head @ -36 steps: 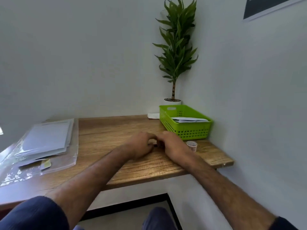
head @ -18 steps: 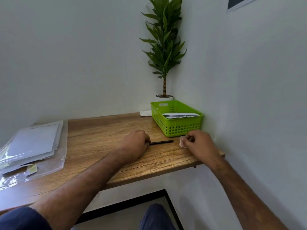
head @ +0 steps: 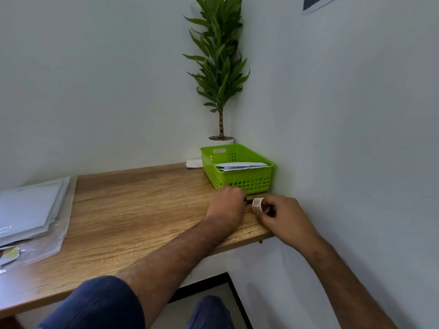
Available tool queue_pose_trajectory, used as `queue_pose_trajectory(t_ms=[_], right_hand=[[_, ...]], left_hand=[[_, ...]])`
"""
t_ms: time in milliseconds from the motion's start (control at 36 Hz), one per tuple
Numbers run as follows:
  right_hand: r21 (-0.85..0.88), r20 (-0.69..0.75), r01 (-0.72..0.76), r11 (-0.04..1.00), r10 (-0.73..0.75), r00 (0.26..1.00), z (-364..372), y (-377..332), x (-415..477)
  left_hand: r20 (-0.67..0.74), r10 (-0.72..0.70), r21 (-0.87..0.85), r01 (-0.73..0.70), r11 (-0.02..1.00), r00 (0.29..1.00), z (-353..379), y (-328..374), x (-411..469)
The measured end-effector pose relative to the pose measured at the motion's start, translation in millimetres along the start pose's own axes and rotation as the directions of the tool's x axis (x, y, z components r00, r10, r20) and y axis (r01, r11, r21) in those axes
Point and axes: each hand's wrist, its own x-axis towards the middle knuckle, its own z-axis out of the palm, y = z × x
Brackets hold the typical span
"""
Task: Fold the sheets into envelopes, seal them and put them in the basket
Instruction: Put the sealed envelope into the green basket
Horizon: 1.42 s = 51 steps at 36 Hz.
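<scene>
A green basket stands at the table's back right corner with folded white envelopes inside. A stack of white sheets lies on a clear plastic sleeve at the far left. My left hand rests curled on the wood just in front of the basket and grips a thin black stick, of which only the tip shows. My right hand pinches a small clear tape roll, tipped on its side near the table's right edge, almost touching the stick's tip.
A potted plant stands in the corner behind the basket, with a small white folded item beside it. The wooden table meets walls at the back and right. A yellow scrap lies on the sleeve.
My left hand has slid right with the black stick, up to the front of the basket. My right hand has tipped the tape roll onto its side.
</scene>
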Motion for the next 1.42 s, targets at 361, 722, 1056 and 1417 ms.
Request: queue_pose_trajectory(t_ms=[361, 722, 1056, 1417], right_hand=[[-0.027, 0.010, -0.065, 0.998, 0.065, 0.998, 5, 11, 15], [-0.084, -0.056, -0.124, 0.989, 0.120, 0.991, 14, -1, 21], [-0.233, 0.011, -0.149, 0.961, 0.156, 0.988, 7, -16, 18], [0.073, 0.089, 0.151, 0.986, -0.157, 0.983, 71, -171, 36]], left_hand=[[0.027, -0.117, -0.074, 0.119, 0.990, 0.993, -11, -31, -17], [0.043, -0.156, -0.054, 0.159, 0.986, 0.987, -10, -26, -9], [0.103, -0.187, -0.100, 0.197, 0.975, 0.977, -27, -28, -18], [-0.209, -0.522, -0.051, 0.524, 0.850, 0.827, -146, -178, -142]])
